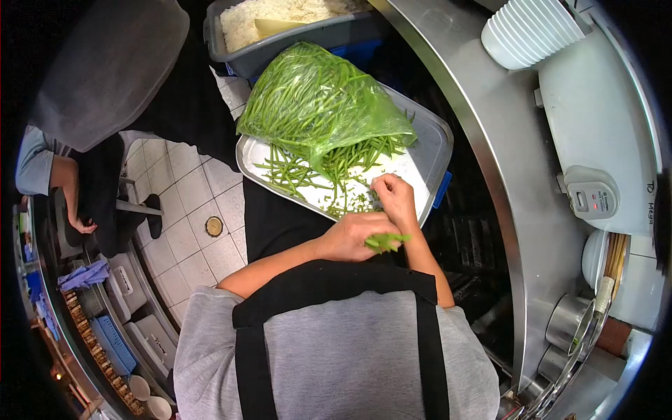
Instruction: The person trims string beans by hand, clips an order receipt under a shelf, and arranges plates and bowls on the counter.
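Note:
My left hand [358,236] is closed around a small bunch of green beans [385,242], held low in front of my apron [336,281]. Just beyond it, my right hand [394,198] is curled shut over the tray's near side; whatever its fingers grip is hidden. The metal tray [435,140] holds a large clear plastic bag [318,98] packed with green beans, tipped with its mouth toward me. Loose beans [290,173] spill from the bag, and small cut bits [353,201] lie scattered near my right hand.
A grey tub of rice [280,21] with a scoop stands behind the tray. Along the right runs a steel counter [483,91] with stacked white bowls [532,31] and a white rice cooker [595,126]. At left, a seated person's arm [64,189] shows near drawers.

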{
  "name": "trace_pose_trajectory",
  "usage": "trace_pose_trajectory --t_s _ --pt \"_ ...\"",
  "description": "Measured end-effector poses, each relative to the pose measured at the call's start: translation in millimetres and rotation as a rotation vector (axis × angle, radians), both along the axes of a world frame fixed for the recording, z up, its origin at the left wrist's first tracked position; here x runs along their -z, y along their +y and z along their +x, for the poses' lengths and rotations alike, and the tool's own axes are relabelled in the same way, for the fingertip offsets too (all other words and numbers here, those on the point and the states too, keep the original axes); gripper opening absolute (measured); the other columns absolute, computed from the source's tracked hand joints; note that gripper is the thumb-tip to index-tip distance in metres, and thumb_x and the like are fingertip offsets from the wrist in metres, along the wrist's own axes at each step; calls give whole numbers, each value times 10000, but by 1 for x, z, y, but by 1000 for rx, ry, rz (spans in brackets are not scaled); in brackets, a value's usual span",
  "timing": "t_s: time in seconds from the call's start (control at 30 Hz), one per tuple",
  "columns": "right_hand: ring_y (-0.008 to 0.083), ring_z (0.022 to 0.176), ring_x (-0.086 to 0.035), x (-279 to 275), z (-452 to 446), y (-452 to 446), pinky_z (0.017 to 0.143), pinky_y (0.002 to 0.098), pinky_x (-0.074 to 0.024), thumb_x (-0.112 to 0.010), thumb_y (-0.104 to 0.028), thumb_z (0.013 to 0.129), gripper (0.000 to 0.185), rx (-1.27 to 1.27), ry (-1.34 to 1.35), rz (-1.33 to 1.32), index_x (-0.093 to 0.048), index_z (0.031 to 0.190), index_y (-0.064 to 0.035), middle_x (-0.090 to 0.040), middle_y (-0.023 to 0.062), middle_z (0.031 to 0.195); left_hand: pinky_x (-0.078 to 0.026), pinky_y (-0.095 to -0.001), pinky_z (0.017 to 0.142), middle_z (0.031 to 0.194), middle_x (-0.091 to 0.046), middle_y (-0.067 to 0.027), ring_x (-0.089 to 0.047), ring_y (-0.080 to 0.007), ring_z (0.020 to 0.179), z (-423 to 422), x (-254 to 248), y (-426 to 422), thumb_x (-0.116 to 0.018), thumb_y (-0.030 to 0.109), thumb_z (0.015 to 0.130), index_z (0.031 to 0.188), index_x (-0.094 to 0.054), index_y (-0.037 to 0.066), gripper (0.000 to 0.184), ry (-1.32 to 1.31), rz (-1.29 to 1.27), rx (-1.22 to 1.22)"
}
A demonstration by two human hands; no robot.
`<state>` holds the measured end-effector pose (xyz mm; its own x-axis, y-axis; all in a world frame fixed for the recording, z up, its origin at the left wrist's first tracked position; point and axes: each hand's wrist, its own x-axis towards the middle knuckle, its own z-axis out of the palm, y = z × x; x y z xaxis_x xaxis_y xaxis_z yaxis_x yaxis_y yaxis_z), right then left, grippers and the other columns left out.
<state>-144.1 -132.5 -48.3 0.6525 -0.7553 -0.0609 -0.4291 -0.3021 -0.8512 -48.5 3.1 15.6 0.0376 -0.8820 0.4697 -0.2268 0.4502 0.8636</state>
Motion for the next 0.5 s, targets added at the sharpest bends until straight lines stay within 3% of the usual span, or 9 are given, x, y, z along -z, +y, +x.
trace_pose_trajectory --t_s 0.03,0.07,0.13,0.2,0.37,0.4,0.43,0.5 --pt "265 651 -597 -4 5 -5 608 357 -455 -611 -171 818 163 -42 57 -110 -652 731 -40 -613 99 681 -405 -257 565 713 -545 -20 -501 -90 646 2 -2 1 -648 159 859 898 -608 19 150 79 137 -30" --pt "357 739 -604 -6 10 -11 666 419 -472 -611 -222 833 161 -96 200 -186 -674 820 -75 -636 130 806 -403 -252 569 715 -541 -7 -491 -80 651 6 -4 4 -644 163 866 899 -603 21 152 157 273 -58" --pt "345 780 -611 -11 26 -14 697 420 -483 -608 -211 834 151 -41 197 -338 -660 906 -89 -620 127 892 -389 -226 585 727 -517 42 -448 -46 674 9 1 5 -632 185 888 912 -576 28 169 410 486 -107" --pt "331 874 -610 -10 40 -19 741 431 -497 -603 -182 832 212 -31 231 -445 -614 1032 -111 -572 132 1036 -392 -226 588 727 -515 42 -438 -41 674 13 12 5 -644 166 876 894 -570 30 156 494 485 -205" --pt "347 876 -593 2 48 -23 724 431 -492 -624 -155 813 180 -123 279 -518 -600 979 -92 -559 139 1030 -406 -216 611 728 -530 40 -451 -36 683 30 29 6 -653 133 864 867 -553 33 141 581 516 -354" --pt "352 869 -590 1 43 -19 721 435 -491 -624 -151 809 169 -173 294 -532 -596 962 -84 -557 143 1025 -425 -218 622 757 -571 29 -469 -34 699 31 36 6 -659 148 859 922 -584 6 173 543 485 -431" --pt "356 861 -587 -1 41 -15 718 438 -489 -625 -146 806 159 -241 296 -558 -592 944 -75 -556 146 1020 -477 -289 650 813 -650 -66 -586 -136 706 36 38 7 -646 200 862 1010 -602 -9 261 442 588 -487" --pt "370 819 -573 -7 29 0 690 451 -477 -631 -135 795 147 -292 225 -643 -575 905 -54 -565 150 937 -504 -331 694 876 -671 -158 -632 -233 726 40 45 8 -588 234 895 1113 -606 44 290 59 596 -554"
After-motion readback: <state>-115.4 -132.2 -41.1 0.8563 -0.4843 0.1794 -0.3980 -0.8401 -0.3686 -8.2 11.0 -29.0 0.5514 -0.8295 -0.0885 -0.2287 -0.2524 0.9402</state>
